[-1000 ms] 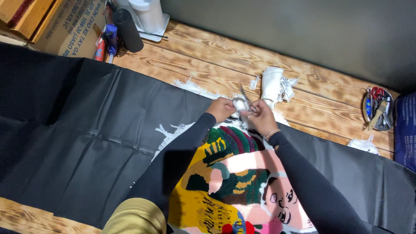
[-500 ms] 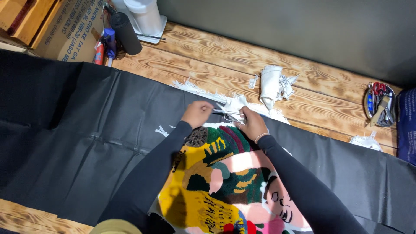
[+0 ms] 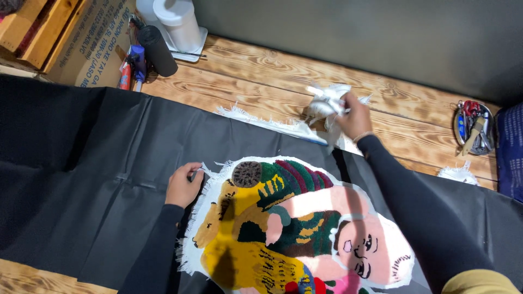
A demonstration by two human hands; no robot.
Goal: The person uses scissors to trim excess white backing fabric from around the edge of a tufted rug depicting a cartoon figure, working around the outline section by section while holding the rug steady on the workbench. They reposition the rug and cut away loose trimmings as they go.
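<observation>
A colourful tufted rug (image 3: 289, 223) with a frayed white border lies on black sheeting (image 3: 109, 163). My left hand (image 3: 184, 185) pinches the rug's white fringe at its upper left edge. My right hand (image 3: 353, 115) is raised over the wooden table, closed on a bundle of white cloth scraps (image 3: 326, 104). A long frayed white strip (image 3: 261, 121) lies along the sheeting's far edge below that hand.
A white roll on a tray (image 3: 177, 24), a black cylinder (image 3: 158, 50) and a cardboard box (image 3: 81, 41) stand at the back left. A metal dish of tools (image 3: 474, 128) sits at the right, with a small white scrap (image 3: 460, 173) below it.
The hands were together at the rug's top edge. Now my right hand has moved up and right with white scraps, and my left hand has shifted to the rug's left fringe.
</observation>
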